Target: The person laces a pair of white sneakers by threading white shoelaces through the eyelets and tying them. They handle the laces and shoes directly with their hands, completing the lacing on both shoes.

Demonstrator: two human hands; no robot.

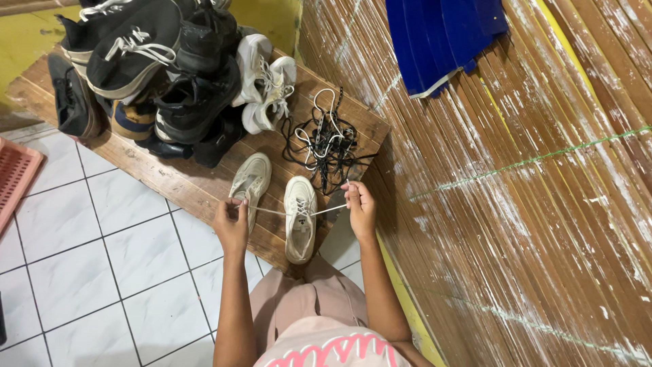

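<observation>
A cream sneaker (299,224) lies on a low wooden platform (197,183), toe toward me. A white lace (272,211) runs through its eyelets and stretches out to both sides. My left hand (232,224) pinches the left end of the lace, and my right hand (360,204) pinches the right end, so the lace is pulled taut. A second cream sneaker (249,182) without a visible lace lies just left of the first, next to my left hand.
A tangle of black and white laces (327,139) lies behind the sneakers. A pile of dark shoes (149,75) and a white pair (268,85) fill the platform's far end. A slatted wooden wall (516,190) stands right; pink crate (15,173) at left on white tiles.
</observation>
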